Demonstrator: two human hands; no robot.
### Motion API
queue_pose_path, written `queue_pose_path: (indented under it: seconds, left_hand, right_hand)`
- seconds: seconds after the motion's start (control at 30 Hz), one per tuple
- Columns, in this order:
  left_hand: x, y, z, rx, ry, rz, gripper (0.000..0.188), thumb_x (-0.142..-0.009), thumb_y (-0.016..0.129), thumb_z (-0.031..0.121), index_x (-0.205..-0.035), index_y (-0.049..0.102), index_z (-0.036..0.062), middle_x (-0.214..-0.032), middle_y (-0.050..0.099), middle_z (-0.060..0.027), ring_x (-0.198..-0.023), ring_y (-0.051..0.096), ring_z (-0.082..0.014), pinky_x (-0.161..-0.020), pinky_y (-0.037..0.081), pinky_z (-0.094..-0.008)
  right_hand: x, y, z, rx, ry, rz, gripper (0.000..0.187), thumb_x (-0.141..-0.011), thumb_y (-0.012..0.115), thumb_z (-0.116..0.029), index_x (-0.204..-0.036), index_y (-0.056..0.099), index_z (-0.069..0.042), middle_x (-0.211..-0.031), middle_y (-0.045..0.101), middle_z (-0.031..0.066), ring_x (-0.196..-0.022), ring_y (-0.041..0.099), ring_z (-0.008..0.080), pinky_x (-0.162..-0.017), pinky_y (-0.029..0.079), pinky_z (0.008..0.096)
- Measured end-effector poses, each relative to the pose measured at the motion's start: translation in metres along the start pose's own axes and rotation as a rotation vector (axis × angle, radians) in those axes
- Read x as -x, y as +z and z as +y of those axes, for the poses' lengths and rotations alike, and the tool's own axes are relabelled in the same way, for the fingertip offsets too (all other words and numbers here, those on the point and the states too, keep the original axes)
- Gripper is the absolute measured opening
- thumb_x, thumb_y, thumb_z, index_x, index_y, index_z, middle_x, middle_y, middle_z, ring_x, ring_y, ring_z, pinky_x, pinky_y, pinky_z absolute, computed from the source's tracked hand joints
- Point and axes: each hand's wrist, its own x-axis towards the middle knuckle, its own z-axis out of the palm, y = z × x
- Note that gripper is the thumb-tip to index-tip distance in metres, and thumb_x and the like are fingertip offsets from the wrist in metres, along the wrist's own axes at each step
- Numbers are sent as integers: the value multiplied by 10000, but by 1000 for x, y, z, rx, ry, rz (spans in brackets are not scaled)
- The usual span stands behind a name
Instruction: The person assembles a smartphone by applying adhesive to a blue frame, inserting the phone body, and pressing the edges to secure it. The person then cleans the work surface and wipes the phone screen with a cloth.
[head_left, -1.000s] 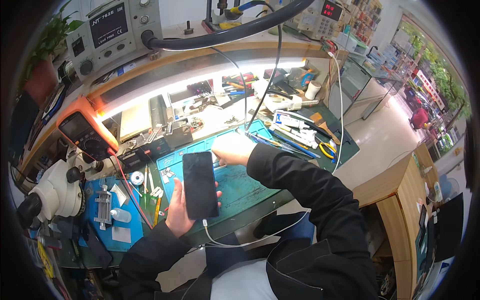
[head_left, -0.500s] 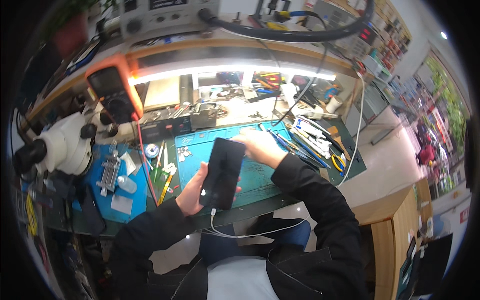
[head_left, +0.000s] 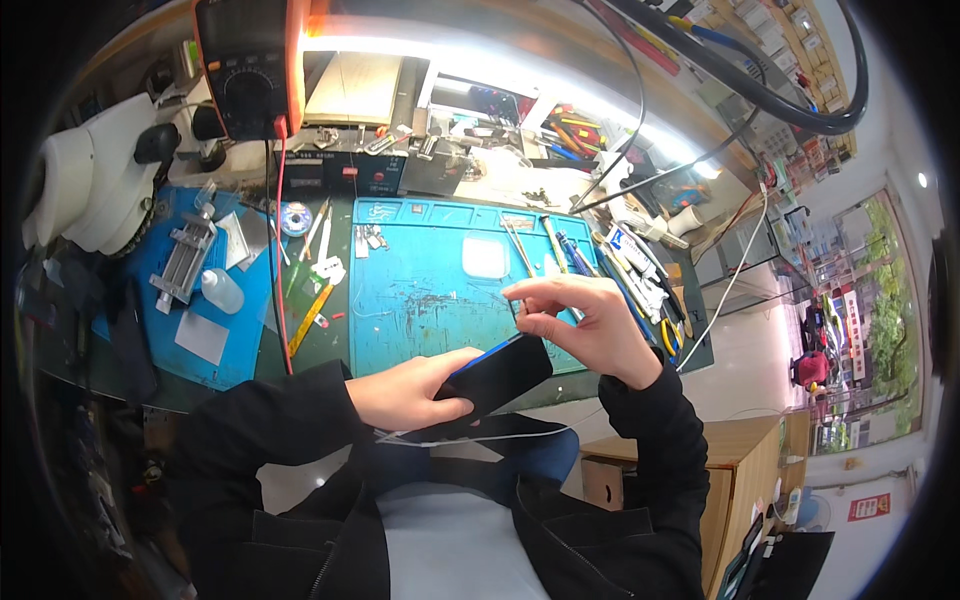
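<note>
Head view: the left hand (head_left: 405,393) is closed around a dark phone (head_left: 508,372), its thumb across the near part of the dark face; the phone is tilted, held up over the near edge of the desk (head_left: 335,342), with a strip of blue showing along its far left edge; the right hand (head_left: 592,325) is raised just beside the phone's far right end, index finger bent and thumb curled towards it, their tips close together; a small dark sliver shows between those tips, too small to name, and I cannot tell whether they are clamped on it; the two hands are apart from each other.

The left hand's other fingers are mostly hidden beneath the phone; the phone's near left end merges with the dark clothing, and where the white cable (head_left: 500,437) running near it ends is hard to make out; beyond the hands lies a blue mat (head_left: 420,325) with a pale square pad (head_left: 486,257); the orange multimeter (head_left: 248,85) at far left is cut off at the top, and the white microscope (head_left: 95,185) on the left fades into the dark rim.
</note>
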Motion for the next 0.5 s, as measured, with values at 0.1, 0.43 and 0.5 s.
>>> queue_pose_path:
  seconds: [0.1, 0.43, 0.5]
  left_hand:
    - [1, 0, -6, -157, 15, -12, 565, -975, 602, 130, -1484, 386, 16, -1046, 694, -209, -919, 705, -313, -822, 544, -395]
    - [4, 1, 17, -185, -77, -64, 544, -967, 584, 97, -1469, 386, 28, -824, 668, -239, -773, 689, -409, -703, 526, -471]
    - [5, 2, 17, -185, -69, -58, 543, -967, 583, 91, -1468, 384, 28, -815, 665, -240, -772, 686, -418, -699, 523, -478]
  right_hand:
    - [-1, -2, 4, -31, 9, -92, 286, -890, 774, -44, -1174, 754, -66, -867, 699, 25, -791, 663, 104, -726, 535, 255]
    - [3, -9, 1, 23, -32, -204, 263, -862, 776, -31, -1123, 764, -52, -874, 744, 42, -803, 698, 168, -742, 534, 298]
    - [3, -9, 3, 38, -62, -198, 268, -860, 779, -48, -1127, 765, -66, -862, 742, 45, -789, 701, 180, -727, 535, 304]
